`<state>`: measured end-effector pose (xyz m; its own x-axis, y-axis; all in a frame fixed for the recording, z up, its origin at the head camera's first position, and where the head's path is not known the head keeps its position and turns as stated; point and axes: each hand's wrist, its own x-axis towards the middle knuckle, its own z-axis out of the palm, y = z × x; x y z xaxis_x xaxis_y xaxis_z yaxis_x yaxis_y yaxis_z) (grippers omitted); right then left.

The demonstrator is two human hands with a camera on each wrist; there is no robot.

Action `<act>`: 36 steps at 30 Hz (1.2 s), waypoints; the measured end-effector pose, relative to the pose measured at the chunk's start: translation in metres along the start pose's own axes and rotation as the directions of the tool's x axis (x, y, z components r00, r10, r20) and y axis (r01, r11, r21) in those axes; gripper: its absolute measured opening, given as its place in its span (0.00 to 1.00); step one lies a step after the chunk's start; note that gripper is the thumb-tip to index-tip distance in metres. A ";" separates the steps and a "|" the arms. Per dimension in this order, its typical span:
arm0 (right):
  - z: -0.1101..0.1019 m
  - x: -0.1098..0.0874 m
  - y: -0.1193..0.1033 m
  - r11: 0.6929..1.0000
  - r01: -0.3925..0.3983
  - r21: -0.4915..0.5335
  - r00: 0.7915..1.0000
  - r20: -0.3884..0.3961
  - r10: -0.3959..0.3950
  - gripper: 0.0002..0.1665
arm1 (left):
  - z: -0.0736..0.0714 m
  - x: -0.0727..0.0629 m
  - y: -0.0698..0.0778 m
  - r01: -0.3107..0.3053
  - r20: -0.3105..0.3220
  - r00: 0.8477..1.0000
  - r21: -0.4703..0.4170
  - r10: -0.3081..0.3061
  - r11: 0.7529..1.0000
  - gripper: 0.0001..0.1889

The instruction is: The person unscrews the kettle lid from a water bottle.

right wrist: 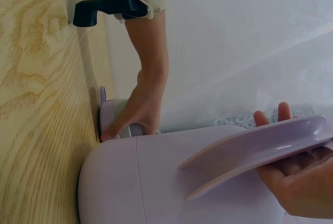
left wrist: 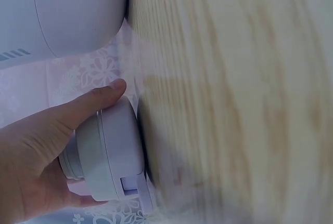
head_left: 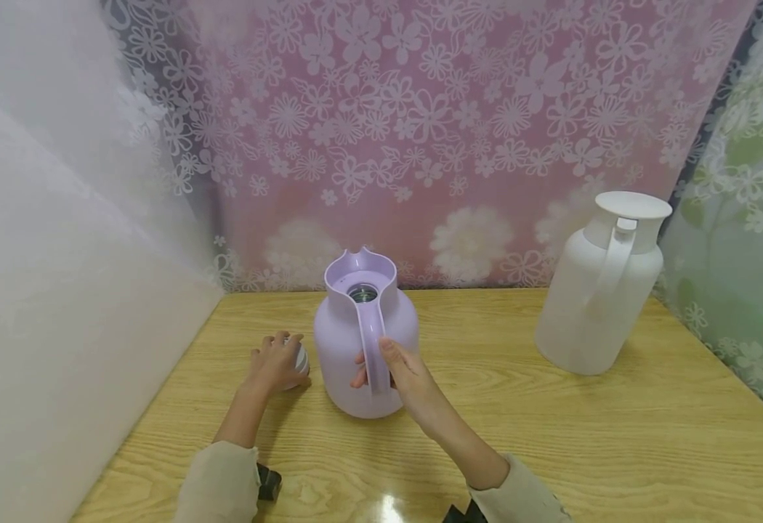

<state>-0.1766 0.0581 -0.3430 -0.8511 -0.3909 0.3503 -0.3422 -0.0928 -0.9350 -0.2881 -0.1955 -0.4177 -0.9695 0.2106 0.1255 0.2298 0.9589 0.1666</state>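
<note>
A lilac thermos jug [head_left: 336, 356] stands upright on the wooden table, its mouth uncovered and its handle [head_left: 371, 330] facing me. My right hand [head_left: 414, 381] grips this handle, thumb on the near side and fingers passing round it. To the jug's left, my left hand [head_left: 277, 363] holds the jug's lid [left wrist: 122, 146] from above, thumb on one side and fingers on the other. In the left wrist view the lid rests on the table, with a small tab at its rim. The far fingers of my left hand are partly hidden behind the lid there.
A white thermos jug [head_left: 580, 312] with a closed top stands at the back right of the wooden table [head_left: 486, 428]. Flowered pink curtain [head_left: 368, 145] hangs behind the table's far edge. Pale sheeting [head_left: 81, 276] borders the left side, and a greenish flowered sheet [head_left: 735, 276] the right.
</note>
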 end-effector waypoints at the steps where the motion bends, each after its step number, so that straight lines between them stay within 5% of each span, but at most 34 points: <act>1: 0.000 0.000 0.000 1.000 0.000 0.001 1.000 0.000 0.000 0.32 | 0.000 0.000 0.000 0.001 -0.002 1.000 0.003 -0.001 1.000 0.44; 16: -0.001 -0.002 -0.006 0.998 -0.059 0.018 0.998 -0.004 0.059 0.34 | -0.006 -0.003 0.000 -0.012 -0.027 1.000 0.024 0.013 1.000 0.43; 27: -0.024 -0.008 -0.013 0.997 -0.032 -0.073 0.999 -0.026 0.030 0.33 | -0.044 -0.013 0.003 -0.028 -0.140 0.990 -0.093 0.015 0.995 0.36; 32: -0.047 -0.013 -0.020 0.991 -0.014 -0.135 0.999 -0.031 0.010 0.32 | -0.071 -0.023 0.012 -0.079 -0.257 0.965 -0.136 0.041 0.988 0.33; 36: -0.068 -0.018 -0.028 0.982 -0.010 -0.190 0.997 -0.072 -0.004 0.33 | -0.094 -0.032 0.027 -0.145 -0.383 0.920 -0.143 0.080 0.979 0.31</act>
<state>-0.1782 0.1297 -0.3194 -0.8763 -0.3236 0.3569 -0.4030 0.0867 -0.9111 -0.2428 -0.1938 -0.3254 -0.8409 0.1977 0.5037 0.3778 0.8809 0.2850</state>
